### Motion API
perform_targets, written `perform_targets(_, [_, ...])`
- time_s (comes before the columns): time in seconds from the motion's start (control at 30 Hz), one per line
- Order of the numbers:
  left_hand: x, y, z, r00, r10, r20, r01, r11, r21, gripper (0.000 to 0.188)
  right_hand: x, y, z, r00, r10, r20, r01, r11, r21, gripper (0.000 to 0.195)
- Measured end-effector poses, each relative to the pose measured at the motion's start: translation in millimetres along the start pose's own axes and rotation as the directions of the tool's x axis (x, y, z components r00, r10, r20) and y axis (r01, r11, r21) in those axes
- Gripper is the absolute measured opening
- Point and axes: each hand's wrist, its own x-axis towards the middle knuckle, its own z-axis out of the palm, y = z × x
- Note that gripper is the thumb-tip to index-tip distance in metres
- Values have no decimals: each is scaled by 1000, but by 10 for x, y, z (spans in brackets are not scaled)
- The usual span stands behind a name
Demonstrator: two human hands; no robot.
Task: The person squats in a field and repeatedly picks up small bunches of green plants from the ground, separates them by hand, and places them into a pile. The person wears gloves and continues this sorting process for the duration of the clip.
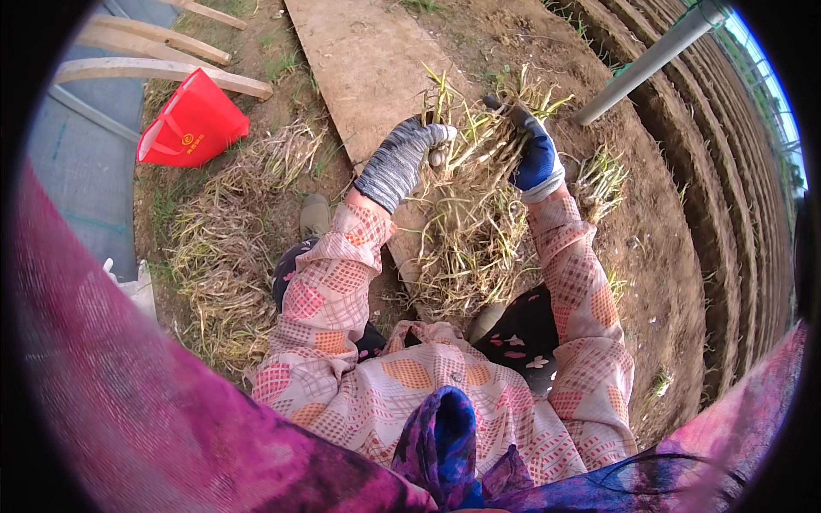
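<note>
My left hand [401,157], in a grey striped knit glove, grips a few green-topped plant stalks [440,102] that look like onion or scallion seedlings. Opposite it, my right hand [539,151] wears a blue coated glove and is closed around a larger bundle of similar stalks [510,144] with pale stems and dry roots. Between the hands the stalks and roots run close together, so where one bunch ends is unclear. Below them, a loose heap of dry, yellow-green plants [471,243] lies between my feet. A small bunch of pale-stemmed plants [603,183] rests on the soil just right of my right wrist.
A wide pile of withered stalks [224,256] covers the ground at left. Beyond it are a red bag [195,125] and curved wooden bars [167,67]. A flat board [365,58] lies ahead. At right, a metal pole [648,64] stands beside furrowed soil [725,192].
</note>
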Motion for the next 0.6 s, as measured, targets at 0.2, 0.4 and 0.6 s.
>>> perform_targets(0.2, [-11, -7, 209, 1000, -14, 21, 7, 954, 300, 15, -1, 306, 420, 941, 130, -312, -229, 924, -305, 30])
perform_targets(0.4, [-44, 83, -40, 994, -111, -15, 102, 848, 520, 23, 53, 229, 274, 910, 9, -414, -77, 986, -146, 26])
perform_targets(0.6, [-234, 404, -175, 991, -26, -131, 42, 991, 127, 22, 43, -115, -102, 926, -171, -338, 142, 984, -110, 23])
